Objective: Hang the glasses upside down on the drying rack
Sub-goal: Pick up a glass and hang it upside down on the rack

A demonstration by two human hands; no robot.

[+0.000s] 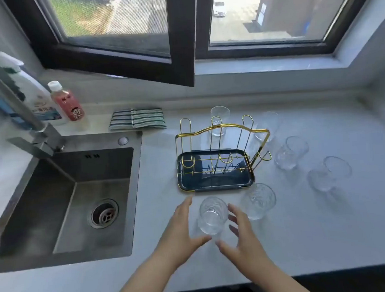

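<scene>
A gold wire drying rack (222,130) with a dark blue tray stands on the pale counter, its upright prongs bare. Several clear glasses stand upright around it. The nearest glass (212,215) sits just in front of the rack. My left hand (181,231) is open on its left side and my right hand (243,235) is open on its right side, fingers spread, neither touching it. Another glass (259,201) stands right of it, two more (291,153) (329,173) farther right, and two (220,120) (267,125) behind the rack.
A steel sink (73,198) with a tap (28,124) lies to the left. Behind it stand a white bottle (35,96) and a pink bottle (66,101). A striped folded cloth (138,118) lies by the wall. An open window frame (180,33) overhangs the counter's back.
</scene>
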